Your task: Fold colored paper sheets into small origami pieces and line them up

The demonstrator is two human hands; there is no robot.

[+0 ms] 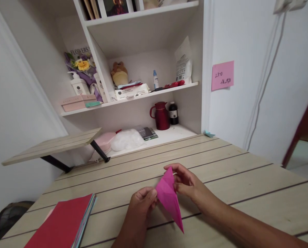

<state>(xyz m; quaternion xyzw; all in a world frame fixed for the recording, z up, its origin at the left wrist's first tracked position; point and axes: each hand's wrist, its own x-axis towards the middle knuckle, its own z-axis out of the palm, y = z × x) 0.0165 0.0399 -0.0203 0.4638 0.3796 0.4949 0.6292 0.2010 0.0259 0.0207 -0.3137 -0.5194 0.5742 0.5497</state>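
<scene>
A folded sheet of bright pink paper is held up above the table, its long point hanging down to the right. My left hand pinches its left corner between thumb and fingers. On the far side, my right hand has its fingers curled behind the paper's right edge, with the thumb against it. Creases show on the paper's face. Its back side and some of my right fingertips are hidden.
A stack of coloured paper, red on top, lies at the left on the slatted table. A small raised shelf stands behind it. Against the wall, a cabinet holds a red jug and a dark bottle.
</scene>
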